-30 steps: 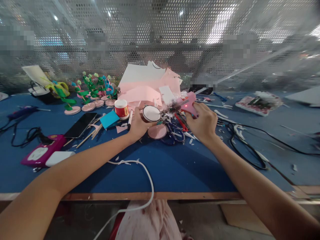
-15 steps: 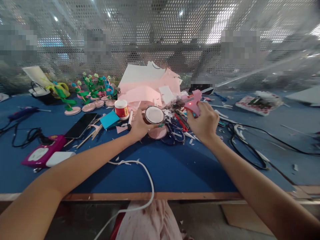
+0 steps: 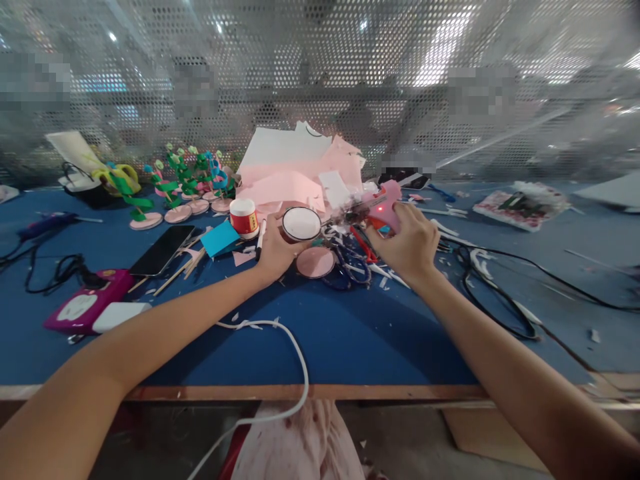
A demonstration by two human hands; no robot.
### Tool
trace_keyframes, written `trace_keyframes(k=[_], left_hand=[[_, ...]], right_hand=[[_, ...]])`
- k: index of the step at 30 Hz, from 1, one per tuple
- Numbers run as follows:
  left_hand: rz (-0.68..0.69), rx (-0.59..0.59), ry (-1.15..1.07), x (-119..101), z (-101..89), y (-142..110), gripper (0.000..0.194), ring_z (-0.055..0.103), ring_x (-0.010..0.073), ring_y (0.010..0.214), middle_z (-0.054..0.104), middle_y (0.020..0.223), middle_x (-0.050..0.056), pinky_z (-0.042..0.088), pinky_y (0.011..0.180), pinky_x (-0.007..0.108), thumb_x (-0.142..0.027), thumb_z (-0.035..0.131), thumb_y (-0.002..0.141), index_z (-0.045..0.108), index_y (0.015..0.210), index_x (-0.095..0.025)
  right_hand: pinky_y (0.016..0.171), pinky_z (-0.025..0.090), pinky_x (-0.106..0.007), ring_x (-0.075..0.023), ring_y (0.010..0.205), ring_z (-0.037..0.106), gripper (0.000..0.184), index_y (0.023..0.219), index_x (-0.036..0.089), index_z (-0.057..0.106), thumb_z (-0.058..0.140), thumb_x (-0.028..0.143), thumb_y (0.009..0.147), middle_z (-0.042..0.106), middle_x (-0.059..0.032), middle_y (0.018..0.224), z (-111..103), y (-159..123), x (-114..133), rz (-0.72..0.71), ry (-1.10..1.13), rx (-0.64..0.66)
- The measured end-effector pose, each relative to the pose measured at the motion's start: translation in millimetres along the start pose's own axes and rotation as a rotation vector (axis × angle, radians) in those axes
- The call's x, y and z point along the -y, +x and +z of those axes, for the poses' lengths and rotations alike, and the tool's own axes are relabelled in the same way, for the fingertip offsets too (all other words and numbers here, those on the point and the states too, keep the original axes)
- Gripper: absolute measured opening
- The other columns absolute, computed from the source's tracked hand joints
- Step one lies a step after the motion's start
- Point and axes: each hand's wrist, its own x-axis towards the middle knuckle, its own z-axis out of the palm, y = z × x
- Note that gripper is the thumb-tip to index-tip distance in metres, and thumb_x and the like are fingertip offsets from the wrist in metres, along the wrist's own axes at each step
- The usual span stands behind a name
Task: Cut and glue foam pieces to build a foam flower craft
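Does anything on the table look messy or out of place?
Yes, clutter: white scraps lie scattered around the blue-handled scissors, near the pink glue gun in the right hand. Farther left, loose wooden sticks lie askew beside the black phone. No spill stands out.

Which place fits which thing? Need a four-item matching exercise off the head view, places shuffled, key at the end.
Things
1. Pink plastic glue gun with a red light
2. Round white piece with a dark rim
3. Red-and-white cylindrical tub
4. White flexible cable

Places
A. Beside the flat turquoise sheet
B. Over the front edge of the blue table
C. In the bare right hand
D. In the bare left hand

Pairs: 1-C, 2-D, 3-A, 4-B
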Motion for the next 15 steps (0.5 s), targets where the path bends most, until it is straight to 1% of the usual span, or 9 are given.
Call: trace_keyframes(k=[6,12,15], left_hand=[[-0.018,-0.036,-0.013,2.1,1.3,0.0,0.075,0.058,0.0235,0.101,0.054,0.111,0.01,0.047,0.09,0.043,-0.023,0.082,0.047,0.039,0.109,-0.017],[-0.008,-0.025,-0.024,-2.7,0.3,-1.0,0.073,0.056,0.0237,0.104,0.052,0.111,0.01,0.045,0.092,0.043,-0.023,0.082,0.047,0.039,0.106,-0.017],[-0.028,-0.013,-0.047,-5.3,-0.3,-1.7,0.073,0.056,0.0235,0.103,0.053,0.108,0.009,0.045,0.091,0.043,-0.023,0.082,0.047,0.039,0.105,-0.017]], right_hand=[[0.063,0.044,-0.034,-0.0259,0.077,0.06,0.027,0.09,0.016,0.059,0.054,0.033,0.069,0.065,-0.0112,0.084,0.3,-1.5,-0.8,-0.07,0.042,0.034],[0.062,0.043,-0.034,-0.0264,0.078,0.059,0.028,0.092,0.016,0.059,0.054,0.034,0.071,0.064,-0.0113,0.084,0.9,0.1,-2.9,-0.058,0.044,0.055],[0.062,0.042,-0.034,-0.0267,0.078,0.059,0.027,0.092,0.015,0.059,0.052,0.032,0.072,0.065,-0.0117,0.085,0.9,0.4,-2.9,-0.049,0.035,0.061]])
